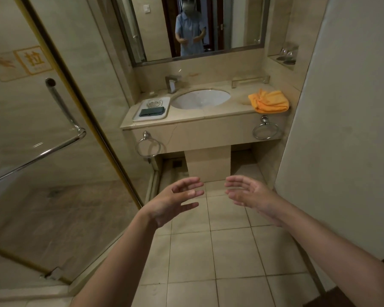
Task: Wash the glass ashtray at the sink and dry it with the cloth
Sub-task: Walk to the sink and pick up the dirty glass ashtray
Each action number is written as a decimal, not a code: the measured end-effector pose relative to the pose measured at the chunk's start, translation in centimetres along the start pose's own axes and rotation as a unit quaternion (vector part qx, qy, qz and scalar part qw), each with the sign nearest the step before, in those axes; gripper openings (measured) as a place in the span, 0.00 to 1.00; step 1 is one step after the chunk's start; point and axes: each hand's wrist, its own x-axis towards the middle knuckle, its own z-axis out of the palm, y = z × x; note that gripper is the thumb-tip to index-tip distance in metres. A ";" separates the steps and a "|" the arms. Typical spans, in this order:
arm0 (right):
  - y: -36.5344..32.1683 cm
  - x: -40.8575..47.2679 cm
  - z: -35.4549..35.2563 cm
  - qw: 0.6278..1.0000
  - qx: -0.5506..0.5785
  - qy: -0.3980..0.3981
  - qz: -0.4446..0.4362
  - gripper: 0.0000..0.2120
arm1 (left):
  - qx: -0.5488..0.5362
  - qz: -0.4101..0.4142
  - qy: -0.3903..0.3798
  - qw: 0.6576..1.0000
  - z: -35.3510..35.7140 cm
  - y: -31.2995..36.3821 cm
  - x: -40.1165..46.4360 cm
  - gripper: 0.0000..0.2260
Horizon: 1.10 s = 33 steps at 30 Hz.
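A small beige-tiled bathroom seen from above, from a few steps back from the sink. A marble tabletop holds an oval white sink set into it, with a metal tap at its back left. On the tabletop's left end sits a white tray; the glass ashtray lies in the tray's far half, with a dark folded cloth just in front of it. On the right end lies a folded orange towel. Two metal towel rings hang on the front panel below. A mirror above reflects a person in a light blue top. A glass shower door with a metal handle fills the left side; a plain wall stands on the right.

Low in the view, above the tiled floor, both bare forearms reach forward. The left hand and right hand face each other, palms inward, fingers spread and relaxed; neither grip holds anything, and both are well apart from the ashtray.
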 end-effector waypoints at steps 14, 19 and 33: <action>-1.1 16.8 -5.7 0.999 0.025 -0.029 0.024 0.21 | -0.035 0.000 0.037 0.999 -6.5 4.9 14.1 0.19; -1.3 23.6 -6.0 0.999 0.030 -0.031 0.027 0.21 | -0.035 -0.006 0.031 0.999 -10.5 6.6 19.0 0.16; -4.8 42.2 -5.6 0.999 0.005 -0.025 0.026 0.23 | -0.044 0.002 0.026 0.999 -21.6 13.8 32.6 0.15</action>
